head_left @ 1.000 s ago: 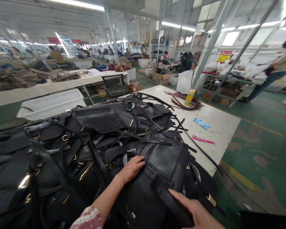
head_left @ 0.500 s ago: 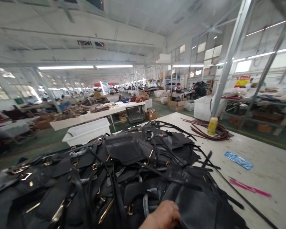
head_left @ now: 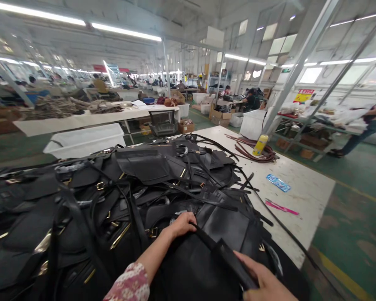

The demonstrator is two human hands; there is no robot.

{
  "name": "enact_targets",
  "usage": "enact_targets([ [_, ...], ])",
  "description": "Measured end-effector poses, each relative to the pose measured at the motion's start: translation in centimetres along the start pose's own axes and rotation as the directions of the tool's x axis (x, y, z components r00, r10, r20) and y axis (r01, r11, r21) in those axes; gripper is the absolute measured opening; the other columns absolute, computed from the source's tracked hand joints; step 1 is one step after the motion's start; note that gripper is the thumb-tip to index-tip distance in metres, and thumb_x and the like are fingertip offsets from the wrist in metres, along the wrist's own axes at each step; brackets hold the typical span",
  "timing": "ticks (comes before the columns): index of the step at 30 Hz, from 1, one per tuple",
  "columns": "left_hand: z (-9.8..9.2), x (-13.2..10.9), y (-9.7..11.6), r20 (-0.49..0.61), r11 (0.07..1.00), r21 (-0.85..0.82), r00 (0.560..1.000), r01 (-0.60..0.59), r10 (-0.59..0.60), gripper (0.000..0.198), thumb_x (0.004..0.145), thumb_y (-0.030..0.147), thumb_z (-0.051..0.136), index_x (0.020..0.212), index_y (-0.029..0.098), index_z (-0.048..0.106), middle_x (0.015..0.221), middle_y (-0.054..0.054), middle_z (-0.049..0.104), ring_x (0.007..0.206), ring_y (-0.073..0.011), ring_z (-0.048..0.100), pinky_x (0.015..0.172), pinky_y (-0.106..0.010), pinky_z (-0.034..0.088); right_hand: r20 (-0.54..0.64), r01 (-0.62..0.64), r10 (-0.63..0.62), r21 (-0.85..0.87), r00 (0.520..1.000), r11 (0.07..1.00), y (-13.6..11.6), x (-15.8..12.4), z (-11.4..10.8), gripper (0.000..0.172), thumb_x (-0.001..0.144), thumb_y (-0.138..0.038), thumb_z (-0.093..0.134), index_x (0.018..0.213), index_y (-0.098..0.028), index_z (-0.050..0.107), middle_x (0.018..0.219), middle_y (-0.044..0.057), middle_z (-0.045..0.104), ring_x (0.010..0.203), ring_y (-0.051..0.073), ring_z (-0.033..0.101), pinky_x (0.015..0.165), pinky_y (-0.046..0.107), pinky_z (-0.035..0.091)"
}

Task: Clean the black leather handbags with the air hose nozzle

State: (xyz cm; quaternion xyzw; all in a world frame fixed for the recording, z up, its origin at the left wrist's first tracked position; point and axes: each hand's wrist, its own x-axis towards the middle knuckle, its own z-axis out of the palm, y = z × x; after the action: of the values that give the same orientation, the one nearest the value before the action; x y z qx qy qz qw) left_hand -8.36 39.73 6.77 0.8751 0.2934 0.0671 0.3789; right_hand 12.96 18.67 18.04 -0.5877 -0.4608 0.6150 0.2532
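A large heap of black leather bags [head_left: 144,161] with gold buckles and zips spreads across the work table [head_left: 303,175]. Over the bag nearest me, my left hand [head_left: 182,225] is closed on a thin black strap [head_left: 203,237], gripping it between thumb and fingers. That strap runs down to the right toward a wider black leather strip [head_left: 230,259]. My right hand [head_left: 263,278], partly cut off by the lower edge, has its fingers closed around this strip. Whether strap and strip are one piece I cannot tell.
On the table's right side lie a blue packet [head_left: 278,182], a pink tool [head_left: 282,207], a yellow bottle [head_left: 260,145] and coiled brown straps [head_left: 241,148]. A white bin [head_left: 84,140] stands beyond the heap. A person [head_left: 369,121] is at the far right.
My view has turned right and downward. Where one hand showed low over the bags, both hands are now in view, holding the black strap and the wider strip.
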Motion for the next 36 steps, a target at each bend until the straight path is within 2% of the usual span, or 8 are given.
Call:
enact_targets([
  [3, 0.4, -0.3, 0.0, -0.023, 0.998, -0.013, 0.998, 0.054, -0.055, 0.02, 0.076, 0.032, 0.054, 0.076, 0.013, 0.058, 0.082, -0.001, 0.059, 0.078, -0.0135, 0.055, 0.072, -0.033, 0.045, 0.09, -0.04, 0.027, 0.149, 0.996, 0.988, -1.0, 2.9, -0.4, 0.082, 0.056, -0.012, 0.052, 0.133, -0.023, 0.027, 0.077, 0.0, 0.064, 0.038, 0.01, 0.053, 0.033, 0.017, 0.041],
  [9, 0.9, 0.2, 1.2, -0.119, 0.99, 0.028, 0.984, 0.135, -0.131, 0.009, 0.074, 0.022, 0.055, 0.073, 0.014, 0.059, 0.078, -0.001, 0.058, 0.079, -0.015, 0.054, 0.074, -0.034, 0.043, 0.109, 0.025, -0.043, 0.161, 0.993, 0.987, -2.3, 7.6, -2.6, 0.077, 0.057, -0.013, 0.06, 0.129, -0.022, 0.034, 0.067, -0.002, 0.062, 0.041, 0.013, 0.055, 0.033, 0.018, 0.042],
  [15, 3.8, -3.0, 7.8, -0.213, 0.988, 0.142, 0.977, 0.056, -0.025, 0.047, 0.066, -0.002, 0.039, 0.1, 0.026, 0.056, 0.109, -0.004, 0.053, 0.114, -0.0208, 0.036, 0.097, -0.049, 0.019, -0.03, 0.087, -0.083, 0.204, 0.996, 0.975, -0.8, -0.1, -5.9, 0.078, 0.063, -0.012, 0.057, 0.134, -0.022, 0.023, 0.073, -0.002, 0.061, 0.043, 0.01, 0.052, 0.036, 0.019, 0.044],
  [19, 7.1, -5.3, 12.6, -0.197, 0.962, 0.254, 0.968, -0.105, 0.158, 0.035, 0.074, 0.01, 0.044, 0.102, 0.029, 0.055, 0.12, -0.002, 0.048, 0.125, -0.0262, 0.021, 0.097, -0.06, -0.002, -0.025, -0.002, 0.008, 0.232, 1.0, 0.973, 2.6, -6.0, -6.6, 0.08, 0.061, -0.008, 0.056, 0.133, -0.026, 0.025, 0.08, -0.002, 0.061, 0.044, 0.009, 0.051, 0.037, 0.017, 0.043],
  [23, 9.7, -4.5, 14.9, -0.149, 0.955, 0.214, 0.959, -0.208, 0.242, 0.025, 0.083, 0.019, 0.038, 0.097, 0.026, 0.057, 0.102, -0.004, 0.056, 0.106, -0.02, 0.042, 0.095, -0.048, 0.022, -0.045, -0.036, 0.048, 0.225, 0.998, 0.974, 5.9, -9.6, -6.1, 0.085, 0.056, -0.006, 0.055, 0.134, -0.028, 0.026, 0.096, 0.0, 0.061, 0.054, 0.013, 0.058, 0.045, 0.02, 0.047],
  [25, 10.4, -3.4, 15.2, -0.096, 0.973, 0.122, 0.974, -0.194, 0.206, 0.023, 0.083, 0.021, 0.038, 0.09, 0.025, 0.06, 0.089, -0.003, 0.058, 0.09, -0.0162, 0.047, 0.083, -0.036, 0.032, -0.08, 0.01, 0.004, 0.178, 0.997, 0.984, 6.7, -10.8, -5.6, 0.083, 0.055, -0.008, 0.058, 0.132, -0.027, 0.031, 0.108, 0.001, 0.058, 0.081, 0.022, 0.061, 0.066, 0.026, 0.051],
  [28, 10.6, -2.0, 15.4, -0.04, 0.997, 0.005, 0.996, -0.083, 0.083, 0.014, 0.078, 0.026, 0.05, 0.082, 0.027, 0.064, 0.081, 0.0, 0.058, 0.083, -0.0156, 0.047, 0.075, -0.032, 0.031, -0.13, 0.044, -0.04, 0.022, 0.991, 0.999, 6.2, -12.2, -4.9, 0.073, 0.061, -0.018, 0.066, 0.128, -0.026, 0.039, 0.123, 0.002, 0.051, 0.112, 0.027, 0.044, 0.095, 0.034, 0.036],
  [36, 9.4, -0.4, 15.4, 0.097, 0.988, -0.152, 0.995, -0.017, 0.032, 0.021, 0.067, 0.015, 0.056, 0.078, 0.029, 0.068, 0.068, 0.006, 0.056, 0.071, -0.0099, 0.051, 0.066, -0.021, 0.033, -0.147, -0.023, -0.021, -0.289, 0.989, 0.957, 5.3, -11.2, -3.7, 0.066, 0.066, -0.033, 0.065, 0.127, -0.026, 0.042, 0.125, 0.006, 0.05, 0.112, 0.03, 0.045, 0.095, 0.04, 0.035],
])
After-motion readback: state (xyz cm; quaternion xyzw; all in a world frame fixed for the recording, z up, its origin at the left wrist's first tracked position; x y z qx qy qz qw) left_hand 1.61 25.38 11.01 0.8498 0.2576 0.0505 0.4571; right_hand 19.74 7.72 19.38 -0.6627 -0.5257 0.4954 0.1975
